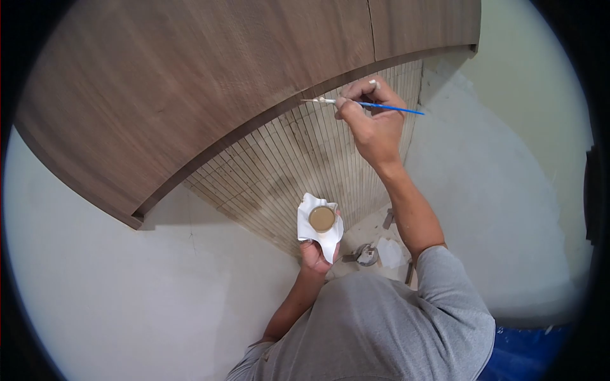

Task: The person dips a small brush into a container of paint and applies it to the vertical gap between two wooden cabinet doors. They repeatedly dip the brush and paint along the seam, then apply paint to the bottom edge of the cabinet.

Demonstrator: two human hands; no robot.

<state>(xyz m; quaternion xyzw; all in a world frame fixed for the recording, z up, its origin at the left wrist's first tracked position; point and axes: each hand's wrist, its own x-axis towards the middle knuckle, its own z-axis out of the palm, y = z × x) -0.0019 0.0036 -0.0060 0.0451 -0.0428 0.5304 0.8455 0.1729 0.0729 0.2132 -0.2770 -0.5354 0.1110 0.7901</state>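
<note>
Soft, even light fills the scene, brightest on the pale wall (521, 190) at right, without glare. The wooden cabinet (190, 95) throws a dim shadow over the tiles (286, 165) and the wall at lower left. Fisheye distortion bends the cabinet's edge, and black corners ring the frame. The right hand (375, 130) and brush (397, 109) are sharp

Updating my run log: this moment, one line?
right hand: brush at wood panel edge | left hand: pot in white cloth | backdrop: slatted wall
</note>
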